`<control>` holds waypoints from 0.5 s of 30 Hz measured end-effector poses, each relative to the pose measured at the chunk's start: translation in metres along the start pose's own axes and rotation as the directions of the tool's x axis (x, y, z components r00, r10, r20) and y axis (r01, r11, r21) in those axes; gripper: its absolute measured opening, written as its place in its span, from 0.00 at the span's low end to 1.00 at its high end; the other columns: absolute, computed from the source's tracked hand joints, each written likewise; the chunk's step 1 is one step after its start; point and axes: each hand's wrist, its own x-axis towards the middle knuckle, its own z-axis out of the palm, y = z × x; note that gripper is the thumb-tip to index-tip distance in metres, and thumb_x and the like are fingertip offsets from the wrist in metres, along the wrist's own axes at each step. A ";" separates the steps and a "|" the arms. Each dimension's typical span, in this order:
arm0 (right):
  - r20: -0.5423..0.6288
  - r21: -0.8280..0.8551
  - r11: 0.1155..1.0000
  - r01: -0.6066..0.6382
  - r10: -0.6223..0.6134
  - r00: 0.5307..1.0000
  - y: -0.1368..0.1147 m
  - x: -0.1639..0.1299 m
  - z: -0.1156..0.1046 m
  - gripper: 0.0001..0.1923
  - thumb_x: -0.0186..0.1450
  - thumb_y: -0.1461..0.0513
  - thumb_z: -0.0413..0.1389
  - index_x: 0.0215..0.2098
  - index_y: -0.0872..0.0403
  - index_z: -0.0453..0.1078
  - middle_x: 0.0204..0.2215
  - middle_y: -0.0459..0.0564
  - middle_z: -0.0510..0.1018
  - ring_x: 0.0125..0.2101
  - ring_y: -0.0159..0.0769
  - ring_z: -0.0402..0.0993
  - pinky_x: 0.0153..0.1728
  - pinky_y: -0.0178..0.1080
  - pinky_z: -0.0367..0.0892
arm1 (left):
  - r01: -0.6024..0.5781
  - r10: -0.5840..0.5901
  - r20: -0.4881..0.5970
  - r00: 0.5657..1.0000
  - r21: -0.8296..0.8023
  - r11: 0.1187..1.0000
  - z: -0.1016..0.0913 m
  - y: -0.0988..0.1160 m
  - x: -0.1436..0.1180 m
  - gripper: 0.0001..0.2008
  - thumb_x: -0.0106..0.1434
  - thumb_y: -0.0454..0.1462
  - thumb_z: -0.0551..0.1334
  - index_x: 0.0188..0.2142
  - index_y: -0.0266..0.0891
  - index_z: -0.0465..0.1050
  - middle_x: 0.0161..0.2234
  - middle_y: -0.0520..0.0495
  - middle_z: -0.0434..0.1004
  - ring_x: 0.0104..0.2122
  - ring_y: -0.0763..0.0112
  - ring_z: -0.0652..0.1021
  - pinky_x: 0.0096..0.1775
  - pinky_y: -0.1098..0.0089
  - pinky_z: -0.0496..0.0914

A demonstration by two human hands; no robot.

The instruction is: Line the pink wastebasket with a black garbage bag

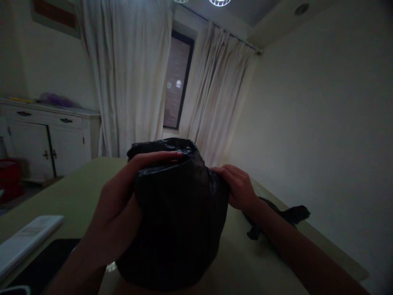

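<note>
A black plastic bag [181, 221], bulging and upright, stands on the pale green table [73, 192] right in front of me. My left hand [123, 205] grips its left side, fingers stretched across the folded top edge. My right hand [238, 186] holds the bag's upper right side, fingers pressed into the plastic. The bag's opening at the top is partly folded over. What is inside is hidden.
Another piece of black plastic [285, 217] lies on the table under my right forearm. A white flat remote-like object [26, 241] and a dark slab [43, 262] lie at the lower left. A white cabinet [46, 139] and curtains [135, 73] stand behind.
</note>
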 end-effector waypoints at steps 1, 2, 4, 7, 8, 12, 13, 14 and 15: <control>-0.003 0.028 0.999 -0.042 0.042 0.999 0.003 -0.006 0.002 0.16 0.75 0.62 0.50 0.57 0.54 0.71 0.38 0.53 0.80 0.38 0.42 0.78 0.38 0.42 0.71 | -0.053 0.052 0.036 0.998 0.032 0.998 -0.002 0.003 0.002 0.19 0.77 0.47 0.57 0.63 0.55 0.76 0.60 0.52 0.82 0.57 0.59 0.82 0.58 0.63 0.76; -0.008 0.051 0.995 -0.081 0.081 0.997 0.007 -0.013 0.005 0.16 0.74 0.62 0.51 0.57 0.54 0.71 0.41 0.54 0.81 0.40 0.42 0.80 0.40 0.42 0.72 | -0.076 0.071 0.054 0.996 0.087 0.993 -0.006 0.003 0.003 0.19 0.76 0.48 0.60 0.63 0.57 0.75 0.60 0.54 0.81 0.57 0.60 0.82 0.58 0.64 0.75; -0.029 0.084 0.983 -0.161 0.164 0.986 0.015 -0.028 0.013 0.16 0.72 0.64 0.53 0.57 0.53 0.72 0.44 0.54 0.84 0.44 0.42 0.82 0.43 0.41 0.74 | -0.022 0.010 0.056 0.998 0.219 0.976 -0.014 -0.002 0.007 0.20 0.74 0.50 0.63 0.64 0.60 0.75 0.59 0.56 0.82 0.56 0.60 0.82 0.57 0.64 0.75; -0.079 0.111 0.954 -0.280 0.289 0.954 0.026 -0.052 0.031 0.15 0.72 0.65 0.54 0.56 0.53 0.73 0.46 0.53 0.85 0.45 0.41 0.84 0.45 0.40 0.76 | 0.147 -0.159 0.013 0.987 0.315 0.938 -0.025 -0.025 0.014 0.24 0.74 0.56 0.59 0.63 0.54 0.76 0.57 0.51 0.83 0.53 0.55 0.82 0.57 0.58 0.75; -0.090 0.122 0.942 -0.312 0.323 0.942 0.028 -0.061 0.038 0.15 0.72 0.64 0.54 0.56 0.53 0.73 0.46 0.54 0.85 0.45 0.41 0.84 0.45 0.40 0.76 | 0.192 -0.203 0.003 0.979 0.318 0.928 -0.026 -0.035 0.017 0.27 0.75 0.58 0.57 0.64 0.51 0.76 0.57 0.48 0.83 0.53 0.53 0.82 0.59 0.55 0.73; -0.084 0.191 0.878 -0.438 0.460 0.884 0.023 -0.091 0.073 0.17 0.72 0.61 0.54 0.58 0.53 0.74 0.47 0.56 0.85 0.45 0.45 0.84 0.45 0.43 0.78 | 0.298 -0.308 0.000 0.951 0.252 0.921 -0.020 -0.073 0.029 0.38 0.72 0.64 0.52 0.65 0.39 0.73 0.63 0.38 0.78 0.61 0.47 0.77 0.68 0.48 0.65; -0.065 0.204 0.853 -0.481 0.502 0.863 0.018 -0.096 0.082 0.17 0.72 0.60 0.53 0.56 0.53 0.75 0.45 0.55 0.85 0.43 0.45 0.84 0.43 0.42 0.77 | 0.329 -0.340 0.013 0.940 0.218 0.919 -0.017 -0.081 0.030 0.39 0.71 0.65 0.53 0.66 0.39 0.73 0.64 0.38 0.77 0.63 0.46 0.75 0.69 0.48 0.64; -0.035 0.207 0.826 -0.525 0.542 0.840 0.013 -0.101 0.090 0.15 0.73 0.60 0.52 0.54 0.52 0.76 0.42 0.54 0.85 0.41 0.45 0.83 0.41 0.42 0.77 | 0.367 -0.378 0.026 0.926 0.178 0.913 -0.013 -0.088 0.031 0.39 0.70 0.65 0.54 0.66 0.40 0.72 0.65 0.38 0.76 0.64 0.47 0.75 0.69 0.49 0.64; -0.002 0.202 0.802 -0.562 0.574 0.819 0.008 -0.103 0.096 0.14 0.74 0.59 0.51 0.51 0.51 0.77 0.39 0.53 0.85 0.38 0.44 0.82 0.38 0.41 0.76 | 0.411 -0.418 0.037 0.908 0.129 0.903 -0.010 -0.094 0.031 0.39 0.70 0.65 0.55 0.67 0.42 0.71 0.66 0.39 0.76 0.64 0.47 0.75 0.69 0.50 0.65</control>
